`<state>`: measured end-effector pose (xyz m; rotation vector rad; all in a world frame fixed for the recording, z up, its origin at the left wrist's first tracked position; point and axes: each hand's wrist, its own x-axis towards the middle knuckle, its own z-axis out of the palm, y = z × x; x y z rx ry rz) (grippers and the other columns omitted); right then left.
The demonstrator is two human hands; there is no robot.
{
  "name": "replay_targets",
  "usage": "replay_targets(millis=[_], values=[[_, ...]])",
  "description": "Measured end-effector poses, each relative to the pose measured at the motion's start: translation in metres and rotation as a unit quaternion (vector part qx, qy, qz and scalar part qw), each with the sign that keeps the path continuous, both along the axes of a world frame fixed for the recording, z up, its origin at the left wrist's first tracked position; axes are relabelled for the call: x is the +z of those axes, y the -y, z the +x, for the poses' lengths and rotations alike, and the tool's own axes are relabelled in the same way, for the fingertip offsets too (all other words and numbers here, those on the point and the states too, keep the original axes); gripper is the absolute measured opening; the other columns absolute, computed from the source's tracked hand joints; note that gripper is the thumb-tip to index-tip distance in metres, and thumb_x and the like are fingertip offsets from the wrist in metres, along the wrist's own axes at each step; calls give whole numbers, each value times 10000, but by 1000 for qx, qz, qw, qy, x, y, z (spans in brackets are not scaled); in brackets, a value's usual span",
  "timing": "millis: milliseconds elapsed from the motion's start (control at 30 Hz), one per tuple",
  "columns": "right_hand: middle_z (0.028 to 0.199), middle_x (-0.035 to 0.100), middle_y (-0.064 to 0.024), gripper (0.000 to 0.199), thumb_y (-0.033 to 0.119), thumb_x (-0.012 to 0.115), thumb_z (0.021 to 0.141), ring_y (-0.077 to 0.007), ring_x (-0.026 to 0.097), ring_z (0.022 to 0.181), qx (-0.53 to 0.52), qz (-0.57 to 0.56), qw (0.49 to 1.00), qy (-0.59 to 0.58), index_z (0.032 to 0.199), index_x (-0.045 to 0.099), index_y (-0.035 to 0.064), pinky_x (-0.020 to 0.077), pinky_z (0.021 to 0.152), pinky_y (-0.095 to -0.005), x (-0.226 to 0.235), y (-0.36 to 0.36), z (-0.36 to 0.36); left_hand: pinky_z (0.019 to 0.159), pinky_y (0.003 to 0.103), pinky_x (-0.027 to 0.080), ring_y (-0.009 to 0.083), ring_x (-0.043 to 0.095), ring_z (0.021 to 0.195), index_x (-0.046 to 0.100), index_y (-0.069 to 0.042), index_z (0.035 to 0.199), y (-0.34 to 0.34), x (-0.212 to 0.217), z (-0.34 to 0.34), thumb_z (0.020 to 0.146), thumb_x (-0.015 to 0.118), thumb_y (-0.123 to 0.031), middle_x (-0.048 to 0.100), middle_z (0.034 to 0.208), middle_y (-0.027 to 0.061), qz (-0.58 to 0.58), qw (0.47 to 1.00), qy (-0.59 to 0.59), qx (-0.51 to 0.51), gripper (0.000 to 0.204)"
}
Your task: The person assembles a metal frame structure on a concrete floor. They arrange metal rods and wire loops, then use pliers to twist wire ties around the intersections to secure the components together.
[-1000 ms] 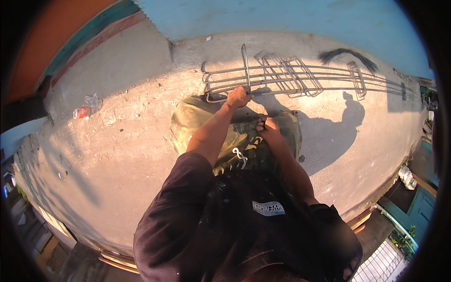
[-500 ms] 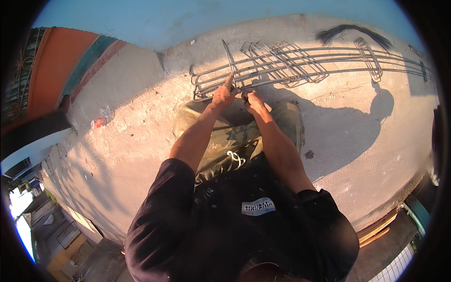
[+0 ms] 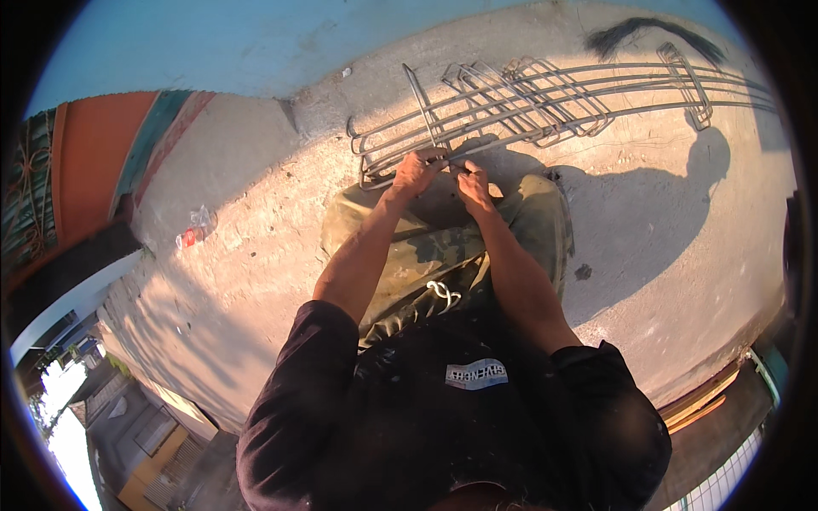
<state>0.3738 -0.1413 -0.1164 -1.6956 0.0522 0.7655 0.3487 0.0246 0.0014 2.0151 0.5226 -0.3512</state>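
wearing a black short-sleeved shirt and green-brown camouflage trousers with a white drawstring, a person reaches both bare arms forward. the right hand has its fingers drawn together in a pinch; anything thin between them is too small to make out. just beside it, the left hand curls its fingers nearly closed where the nearest of several long grey steel bars meets a tilted metal loop; exactly what they grip cannot be told. the bars stretch rightward over pale concrete ground. farther along, a cluster of rectangular metal loops leans among them. beyond lies a curved bundle of thin black strands, near a light blue surface.
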Motion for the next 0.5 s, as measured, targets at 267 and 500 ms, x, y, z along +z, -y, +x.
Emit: replay_targets(millis=[267,500], values=[[920,627,-125,155,109,585,875,-230,601,831,251,-199,829,459,1013,605,41,470,740,-359,15,-1,-9,856,329,490,233,658,973,695,-107,1085,-4,-7,5,790,726,-181,696,1025,125,-40,998,46,6,306],[970,601,-171,225,147,578,813,-353,568,926,45,-179,927,326,1005,618,35,460,771,-457,40,-30,-28,852,351,494,281,658,941,709,-94,1019,-6,-16,-2,801,688,-207,694,1012,120,6,997,81,-12,247]])
